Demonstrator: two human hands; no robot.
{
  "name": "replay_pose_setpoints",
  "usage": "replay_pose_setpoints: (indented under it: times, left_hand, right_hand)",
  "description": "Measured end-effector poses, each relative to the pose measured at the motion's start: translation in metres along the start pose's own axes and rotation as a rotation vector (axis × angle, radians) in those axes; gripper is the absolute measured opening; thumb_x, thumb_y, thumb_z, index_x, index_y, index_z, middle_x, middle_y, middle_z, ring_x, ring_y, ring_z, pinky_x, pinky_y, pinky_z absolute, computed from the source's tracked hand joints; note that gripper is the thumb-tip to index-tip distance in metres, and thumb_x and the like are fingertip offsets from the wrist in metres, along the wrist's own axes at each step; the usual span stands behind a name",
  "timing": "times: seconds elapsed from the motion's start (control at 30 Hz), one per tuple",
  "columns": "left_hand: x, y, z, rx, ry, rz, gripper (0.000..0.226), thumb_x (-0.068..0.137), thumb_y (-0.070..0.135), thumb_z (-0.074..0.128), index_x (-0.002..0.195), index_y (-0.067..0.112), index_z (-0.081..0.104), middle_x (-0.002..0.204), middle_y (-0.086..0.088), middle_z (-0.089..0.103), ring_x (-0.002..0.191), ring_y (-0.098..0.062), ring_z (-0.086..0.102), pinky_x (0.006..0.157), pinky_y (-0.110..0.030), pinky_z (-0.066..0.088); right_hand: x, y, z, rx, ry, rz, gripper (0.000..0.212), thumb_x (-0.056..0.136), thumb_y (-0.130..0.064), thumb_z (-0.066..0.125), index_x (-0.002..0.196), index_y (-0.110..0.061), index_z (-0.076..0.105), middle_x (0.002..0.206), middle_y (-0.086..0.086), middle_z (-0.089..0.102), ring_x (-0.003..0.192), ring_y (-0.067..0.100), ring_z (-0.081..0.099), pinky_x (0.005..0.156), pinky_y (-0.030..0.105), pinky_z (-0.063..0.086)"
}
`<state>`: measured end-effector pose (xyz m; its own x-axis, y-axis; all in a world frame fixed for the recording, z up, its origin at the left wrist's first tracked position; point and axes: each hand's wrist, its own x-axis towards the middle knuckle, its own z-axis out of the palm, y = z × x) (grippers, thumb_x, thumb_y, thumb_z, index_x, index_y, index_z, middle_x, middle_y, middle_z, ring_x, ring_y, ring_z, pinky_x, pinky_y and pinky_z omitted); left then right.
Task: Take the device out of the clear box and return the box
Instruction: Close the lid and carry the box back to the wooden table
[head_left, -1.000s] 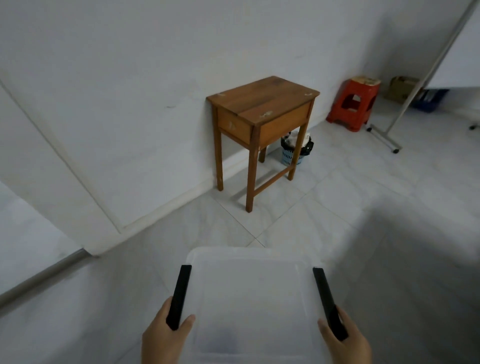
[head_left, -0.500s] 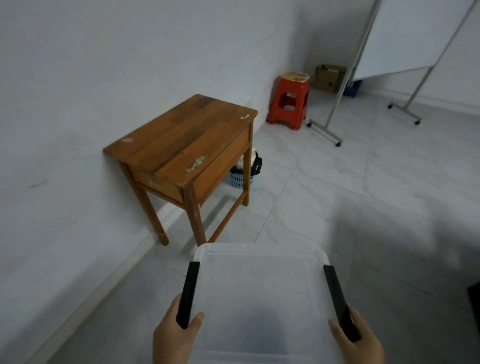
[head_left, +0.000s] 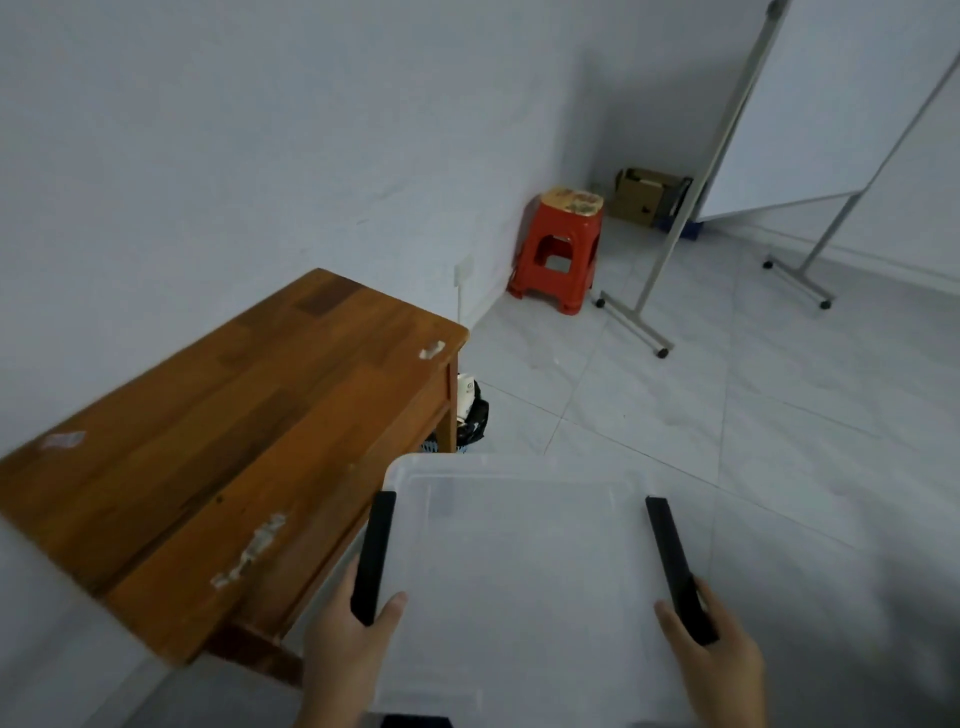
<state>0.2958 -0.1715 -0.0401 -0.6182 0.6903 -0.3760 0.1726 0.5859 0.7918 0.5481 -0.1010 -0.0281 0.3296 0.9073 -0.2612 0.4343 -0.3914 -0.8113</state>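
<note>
Closer now: counter (head_left: 223, 441) has gone from mid-room a second ago to filling the left of the view, its near corner just beside the clear box (head_left: 519, 571). Box is lidded, carried in the air at the bottom centre, over the floor (head_left: 727, 415), not on the counter. Left hand (head_left: 343, 649) grips the box's left edge, thumb on the lid, fingers wrapped around the black latch (head_left: 373, 556). Right hand (head_left: 714, 654) does the same on the right edge, over the other black latch (head_left: 675, 566). Both hands closed on the box. Can't tell what's inside through the frosted lid.

Counter is brown wood, with torn sticker residue on top, set against a plain white wall (head_left: 260, 130). Bin with a black liner (head_left: 474, 421) sits beyond its far leg. Floor is pale tile. Red plastic stool (head_left: 558, 249) stands by the wall, cardboard box (head_left: 641, 195) in the corner, whiteboard on a wheeled stand (head_left: 810, 104) to the right. No legible writing anywhere.
</note>
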Motion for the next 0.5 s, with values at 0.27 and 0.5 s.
replay_pose_setpoints:
  times: [0.27, 0.5]
  left_hand:
    - [0.158, 0.106, -0.031, -0.063, 0.152, 0.086, 0.053, 0.082, 0.021, 0.060, 0.131, 0.016, 0.040, 0.123, -0.009, 0.057, 0.107, -0.026, 0.052, 0.095, -0.041, 0.041]
    - [0.248, 0.133, -0.082, -0.196, 0.401, -0.053, 0.051, 0.082, 0.020, 0.059, 0.130, 0.016, 0.042, 0.121, -0.009, 0.056, 0.112, -0.030, 0.050, 0.096, -0.046, 0.041]
  right_hand:
    - [0.127, -0.144, 0.110, 0.053, -0.056, -0.192, 0.049, 0.077, -0.012, 0.067, 0.124, -0.012, 0.053, 0.118, 0.019, 0.063, 0.108, 0.031, 0.057, 0.096, 0.039, 0.041]
    - [0.184, -0.265, 0.224, -0.054, -0.287, -0.387, 0.048, 0.080, -0.016, 0.064, 0.126, -0.015, 0.050, 0.116, 0.017, 0.064, 0.097, 0.028, 0.058, 0.086, 0.035, 0.043]
